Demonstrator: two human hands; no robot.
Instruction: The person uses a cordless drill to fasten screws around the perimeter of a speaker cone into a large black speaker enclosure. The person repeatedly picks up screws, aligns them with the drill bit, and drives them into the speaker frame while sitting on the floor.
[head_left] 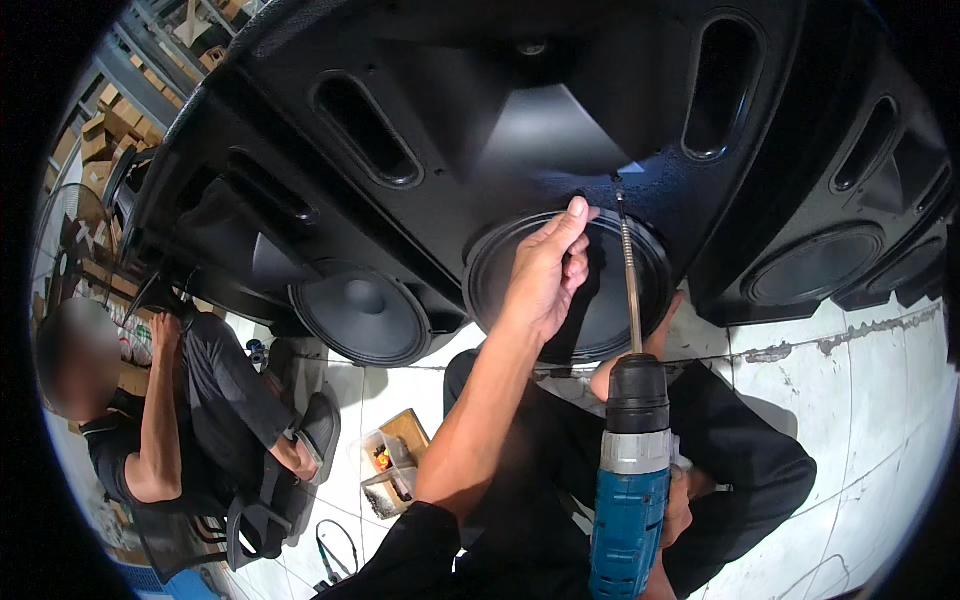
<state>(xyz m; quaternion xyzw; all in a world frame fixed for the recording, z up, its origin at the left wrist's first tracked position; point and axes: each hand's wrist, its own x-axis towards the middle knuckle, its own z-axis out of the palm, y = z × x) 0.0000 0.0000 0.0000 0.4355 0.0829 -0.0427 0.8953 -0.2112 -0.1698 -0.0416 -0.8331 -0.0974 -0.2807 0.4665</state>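
A large black speaker cabinet [440, 215] fills the upper view, with a horn recess [545, 130] above a round speaker cone [600, 300]. My right hand [678, 510] is wrapped round the handle of a blue cordless drill [630, 510], partly hidden behind its body. The drill's long driver bit [630, 270] points away from me, its tip at the cabinet by the horn's lower right corner. In front of the cone is my left hand [548, 262], fingers curled and thumb raised against the forefinger. Whatever it pinches, if anything, is too small to make out.
More black speaker cabinets stand on the left [250, 240] and right [815, 250]. A co-worker [140, 430] sits at the left. On the tiled floor is a divided plastic box [385, 470] of small parts. Cardboard boxes [120, 115] fill shelves at the far left.
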